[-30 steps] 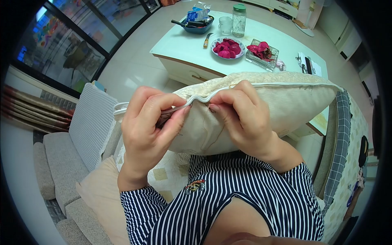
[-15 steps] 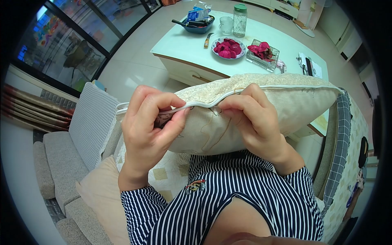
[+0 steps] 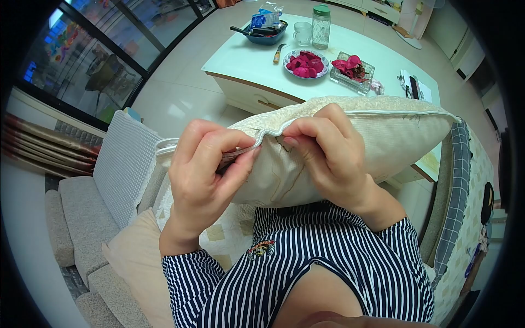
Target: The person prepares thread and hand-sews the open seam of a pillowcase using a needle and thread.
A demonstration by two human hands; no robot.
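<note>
A cream cushion (image 3: pixel 404 131) lies across my lap, its zipper (image 3: pixel 377 113) running along the upper edge. My left hand (image 3: pixel 205 169) pinches the zipper edge near the cushion's left end, thumb below and fingers above. Close beside it, my right hand (image 3: pixel 333 156) grips the same edge between thumb and fingers, and the zipper bends upward between the two hands. Loose brownish threads hang on the fabric below. Under my left fingers a dark gap shows in the seam. Whether either hand holds the zipper pull cannot be seen.
Beyond the cushion stands a white table (image 3: pixel 240 60) with a plate (image 3: pixel 302 77) of magenta peels, a glass tray (image 3: pixel 366 87), a knife (image 3: pixel 279 53), a green-lidded bottle (image 3: pixel 321 30) and a blue basket (image 3: pixel 266 38). A grey sofa (image 3: pixel 82 208) is at left.
My right hand has moved left and slightly up along the zipper, closer to my left hand. The zipper between them now bends more sharply. My left hand has shifted slightly right.
</note>
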